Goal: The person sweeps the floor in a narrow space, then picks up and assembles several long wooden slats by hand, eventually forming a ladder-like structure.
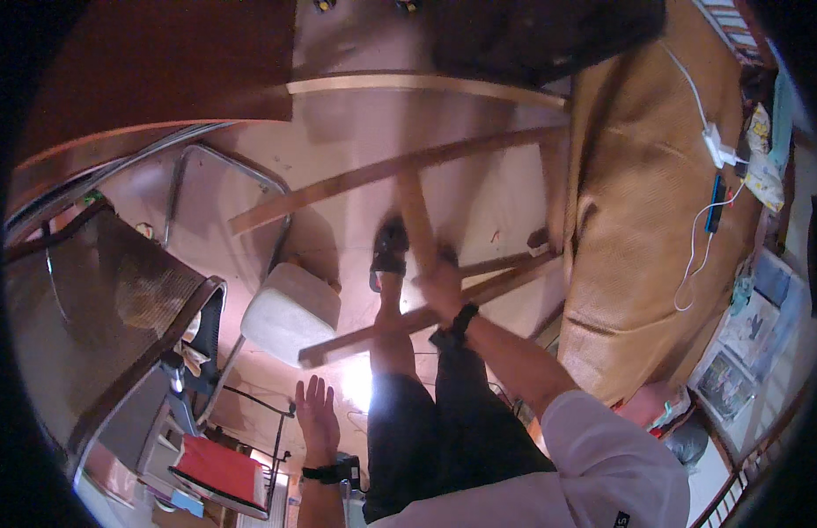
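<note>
A wooden frame of long bars (375, 173) joined by a crosspiece lies across the middle of the view, over the tiled floor. My right hand (440, 285) grips the crosspiece near its lower end, close to the lower bar. Below and left of that bar's free end, my left hand (318, 414) is raised with its fingers spread, touching nothing. Both wrists wear black straps with small devices. The frame's right ends reach the edge of a brown leather-like couch (620, 264), where their tips are partly hidden.
A metal-framed chair with a pale seat (293, 310) stands left of my legs. A mesh-backed chair (118, 303) is farther left, above a red box (220, 468). A phone (715, 204) with a white cable lies on the couch. A wooden strip (422, 82) spans the far side.
</note>
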{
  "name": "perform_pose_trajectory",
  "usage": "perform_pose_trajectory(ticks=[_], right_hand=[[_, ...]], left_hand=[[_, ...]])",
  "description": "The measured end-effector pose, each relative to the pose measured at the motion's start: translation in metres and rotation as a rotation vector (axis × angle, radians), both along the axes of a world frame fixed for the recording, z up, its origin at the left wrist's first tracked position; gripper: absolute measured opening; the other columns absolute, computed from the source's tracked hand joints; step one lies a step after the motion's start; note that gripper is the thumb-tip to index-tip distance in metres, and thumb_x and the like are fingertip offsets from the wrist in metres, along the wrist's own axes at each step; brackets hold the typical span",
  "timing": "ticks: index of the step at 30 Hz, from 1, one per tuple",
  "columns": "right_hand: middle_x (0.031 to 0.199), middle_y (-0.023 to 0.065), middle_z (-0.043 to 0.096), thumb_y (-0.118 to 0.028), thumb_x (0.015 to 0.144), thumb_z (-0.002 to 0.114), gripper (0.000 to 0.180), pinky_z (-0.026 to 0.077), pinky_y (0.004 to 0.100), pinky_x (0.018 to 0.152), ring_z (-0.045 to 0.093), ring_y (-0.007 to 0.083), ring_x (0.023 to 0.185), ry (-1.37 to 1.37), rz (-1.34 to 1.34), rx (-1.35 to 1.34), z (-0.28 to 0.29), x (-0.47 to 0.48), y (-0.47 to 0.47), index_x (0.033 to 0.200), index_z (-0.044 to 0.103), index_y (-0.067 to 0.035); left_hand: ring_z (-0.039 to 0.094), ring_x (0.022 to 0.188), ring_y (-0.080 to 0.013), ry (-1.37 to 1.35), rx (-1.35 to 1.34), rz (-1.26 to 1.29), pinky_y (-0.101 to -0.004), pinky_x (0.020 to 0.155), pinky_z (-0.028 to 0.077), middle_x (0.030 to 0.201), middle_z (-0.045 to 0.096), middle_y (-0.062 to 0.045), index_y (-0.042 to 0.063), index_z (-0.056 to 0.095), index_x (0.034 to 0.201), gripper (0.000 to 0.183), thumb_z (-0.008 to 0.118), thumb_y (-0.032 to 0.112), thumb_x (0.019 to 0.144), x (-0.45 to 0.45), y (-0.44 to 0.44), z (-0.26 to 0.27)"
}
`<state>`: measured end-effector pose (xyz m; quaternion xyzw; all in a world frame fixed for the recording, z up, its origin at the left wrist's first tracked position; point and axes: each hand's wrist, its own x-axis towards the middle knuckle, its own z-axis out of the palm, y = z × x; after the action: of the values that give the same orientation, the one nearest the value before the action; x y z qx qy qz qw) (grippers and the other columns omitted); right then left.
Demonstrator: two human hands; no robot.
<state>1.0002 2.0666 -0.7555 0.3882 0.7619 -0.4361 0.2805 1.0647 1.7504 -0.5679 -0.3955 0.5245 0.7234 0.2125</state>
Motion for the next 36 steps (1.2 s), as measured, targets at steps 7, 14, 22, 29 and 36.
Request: perform_pose_trajectory(ticks=[7,14,22,29,36], right_hand=[[0.08,0.0207,0.064,-0.032,0.068,0.072,0.043,0.049,0.043,0.072,0.062,0.0369,0.08,0.176,0.119,-0.112,0.12,0.027,-0.082,0.091,0.059,0.003],[0.063,0.0121,0.059,-0.017,0.07,0.066,0.023,0.046,0.0439,0.056,0.059,0.0275,0.056,0.147,-0.01,-0.407,0.168,0.052,-0.113,0.082,0.058,0.0],[0.074,0.009,0.058,-0.015,0.065,0.071,0.036,0.048,0.0384,0.066,0.059,0.0238,0.073,0.112,-0.288,-0.528,0.147,0.05,-0.111,0.093,0.054,0.0],[0.085,0.0068,0.059,-0.002,0.07,0.063,0.023,0.045,0.0327,0.065,0.055,0.0173,0.077,0.538,0.054,-0.51,0.092,0.094,-0.102,0.091,0.056,0.001],[0.088,0.0021,0.06,0.001,0.07,0.06,0.03,0.045,0.0284,0.071,0.056,0.0137,0.079,0.152,-0.177,-0.582,0.158,0.138,-0.133,0.099,0.058,-0.001]], left_hand=[[0.027,0.132,-0.0313,0.201,0.032,0.35,-0.047,0.11,0.021,0.14,0.034,-0.01,0.01,0.026,0.139,0.084,0.058,0.058,0.077,0.058,0.011,0.046],[0.033,0.127,-0.0338,0.279,-0.038,0.485,-0.0507,0.106,0.026,0.137,0.036,-0.016,0.008,0.028,0.136,0.07,0.057,0.046,0.085,0.093,-0.004,0.127],[0.025,0.133,-0.0365,0.105,0.03,0.609,-0.0512,0.108,0.025,0.144,0.024,-0.018,0.008,0.015,0.141,0.069,0.049,0.041,0.091,0.116,-0.065,0.057],[0.038,0.123,-0.0303,0.285,0.272,0.5,-0.0497,0.105,0.03,0.135,0.039,-0.007,0.013,0.04,0.128,0.061,0.062,0.045,0.081,0.115,-0.047,0.012],[0.053,0.107,-0.0268,0.295,0.463,0.602,-0.046,0.099,0.036,0.101,0.059,-0.008,0.01,0.052,0.103,0.026,0.066,0.008,0.081,0.147,-0.041,0.039]])
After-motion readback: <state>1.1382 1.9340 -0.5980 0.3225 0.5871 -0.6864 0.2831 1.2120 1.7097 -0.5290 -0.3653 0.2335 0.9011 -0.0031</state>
